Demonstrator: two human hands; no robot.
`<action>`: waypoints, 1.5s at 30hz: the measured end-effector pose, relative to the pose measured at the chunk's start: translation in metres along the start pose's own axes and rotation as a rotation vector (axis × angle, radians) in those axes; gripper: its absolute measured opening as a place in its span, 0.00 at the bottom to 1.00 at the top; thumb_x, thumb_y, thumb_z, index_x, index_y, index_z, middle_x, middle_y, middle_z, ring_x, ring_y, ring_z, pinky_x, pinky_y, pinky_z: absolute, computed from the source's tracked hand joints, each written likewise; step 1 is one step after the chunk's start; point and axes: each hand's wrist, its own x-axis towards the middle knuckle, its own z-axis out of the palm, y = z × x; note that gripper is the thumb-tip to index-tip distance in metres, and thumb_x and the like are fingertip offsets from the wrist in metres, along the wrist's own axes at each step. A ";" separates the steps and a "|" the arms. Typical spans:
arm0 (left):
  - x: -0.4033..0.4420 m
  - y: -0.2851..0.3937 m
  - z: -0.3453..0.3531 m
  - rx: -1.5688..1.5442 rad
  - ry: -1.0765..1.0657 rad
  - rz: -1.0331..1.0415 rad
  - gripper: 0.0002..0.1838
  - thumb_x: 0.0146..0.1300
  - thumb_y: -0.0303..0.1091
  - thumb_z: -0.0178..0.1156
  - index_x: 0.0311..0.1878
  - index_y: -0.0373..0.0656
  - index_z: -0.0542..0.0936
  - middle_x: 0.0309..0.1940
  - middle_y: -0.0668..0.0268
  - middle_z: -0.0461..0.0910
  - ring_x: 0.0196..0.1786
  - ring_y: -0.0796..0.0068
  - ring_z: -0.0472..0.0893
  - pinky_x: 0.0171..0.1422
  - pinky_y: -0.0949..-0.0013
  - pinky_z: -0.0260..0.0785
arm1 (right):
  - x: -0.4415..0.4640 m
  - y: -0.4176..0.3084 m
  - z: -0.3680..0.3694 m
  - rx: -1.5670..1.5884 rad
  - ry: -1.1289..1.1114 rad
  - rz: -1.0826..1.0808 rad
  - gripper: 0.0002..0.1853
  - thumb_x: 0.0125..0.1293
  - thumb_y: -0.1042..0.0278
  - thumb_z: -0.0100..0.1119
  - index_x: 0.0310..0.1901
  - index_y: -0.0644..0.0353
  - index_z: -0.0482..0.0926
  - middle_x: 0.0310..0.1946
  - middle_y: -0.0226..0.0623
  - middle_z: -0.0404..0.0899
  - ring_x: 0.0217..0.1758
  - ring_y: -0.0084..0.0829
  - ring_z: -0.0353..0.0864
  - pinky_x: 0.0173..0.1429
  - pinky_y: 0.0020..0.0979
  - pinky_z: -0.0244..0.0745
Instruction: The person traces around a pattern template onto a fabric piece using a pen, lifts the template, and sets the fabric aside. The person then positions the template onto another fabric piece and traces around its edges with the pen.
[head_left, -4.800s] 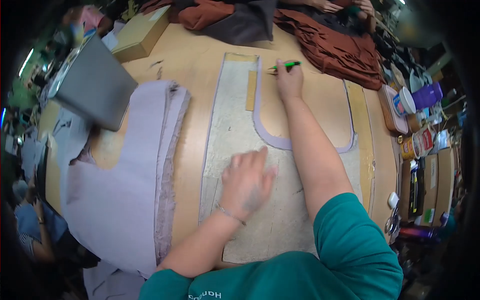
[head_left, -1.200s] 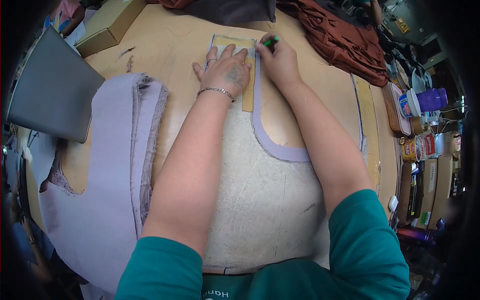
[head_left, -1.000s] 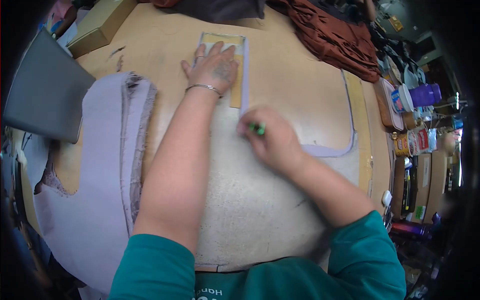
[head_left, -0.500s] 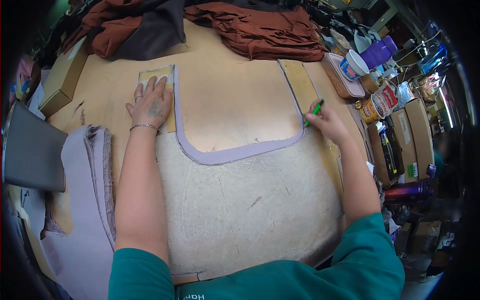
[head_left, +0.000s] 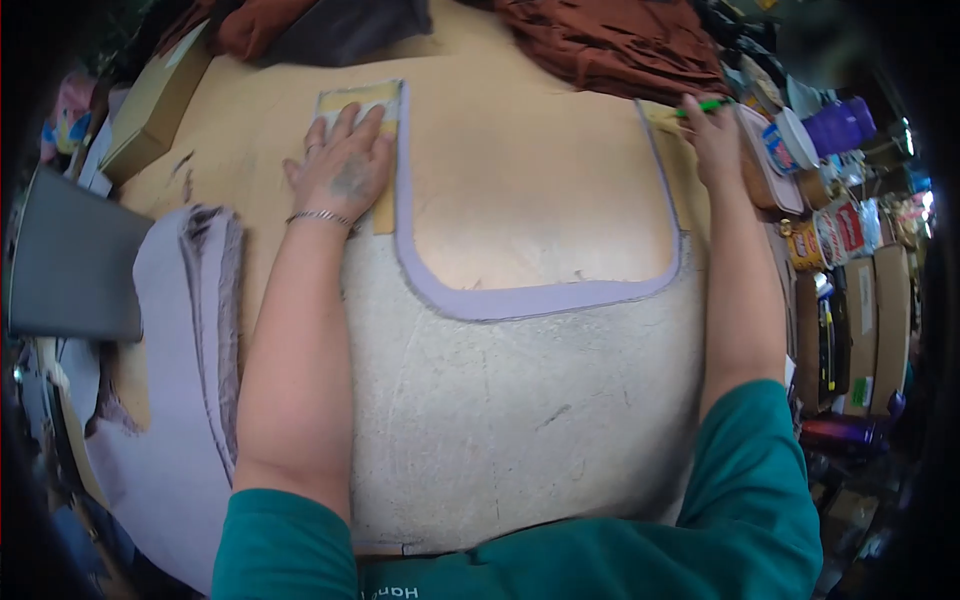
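Observation:
My left hand [head_left: 347, 165] lies flat with spread fingers on the upper left arm of a worn grey pattern piece [head_left: 480, 400]. Lavender fabric [head_left: 520, 301] shows as a band around the pattern's U-shaped cutout. At the top of the right arm, my right hand [head_left: 708, 135] is closed on a green pen [head_left: 712, 105], over a yellowish strip [head_left: 680, 165]. The pen's tip points left, and whether it touches the surface I cannot tell.
Folded lavender fabric [head_left: 170, 400] lies at the left beside a grey box-like object [head_left: 75, 260]. A cardboard box [head_left: 160, 100] stands behind. Rust-brown cloth [head_left: 620, 40] is at the back. Tubs, a purple container [head_left: 840, 127] and cartons line the right side.
My right hand has travelled from the left arm of the cutout down around its curve and up to the top of the right arm. My left hand stays on the left arm; the view has shifted.

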 end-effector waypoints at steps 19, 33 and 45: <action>-0.001 -0.005 0.003 -0.116 0.074 0.019 0.23 0.62 0.48 0.38 0.61 0.63 0.62 0.65 0.72 0.53 0.68 0.59 0.47 0.64 0.35 0.37 | -0.058 -0.065 0.268 0.015 -0.210 -0.262 0.11 0.55 0.66 0.59 0.34 0.63 0.71 0.26 0.38 0.77 0.28 0.29 0.78 0.35 0.30 0.72; 0.001 -0.006 0.006 -0.120 0.114 0.001 0.20 0.63 0.45 0.41 0.59 0.66 0.65 0.64 0.75 0.55 0.67 0.61 0.51 0.62 0.34 0.40 | -0.056 -0.056 0.258 0.180 -0.176 -0.127 0.09 0.55 0.69 0.59 0.30 0.64 0.70 0.24 0.37 0.77 0.26 0.27 0.78 0.33 0.27 0.72; 0.004 -0.008 0.007 -0.127 0.102 -0.009 0.20 0.63 0.47 0.41 0.59 0.67 0.65 0.64 0.78 0.55 0.67 0.62 0.51 0.62 0.33 0.41 | -0.173 -0.117 0.194 -0.156 -0.493 -0.359 0.07 0.54 0.72 0.57 0.33 0.62 0.71 0.27 0.45 0.73 0.30 0.45 0.73 0.36 0.36 0.68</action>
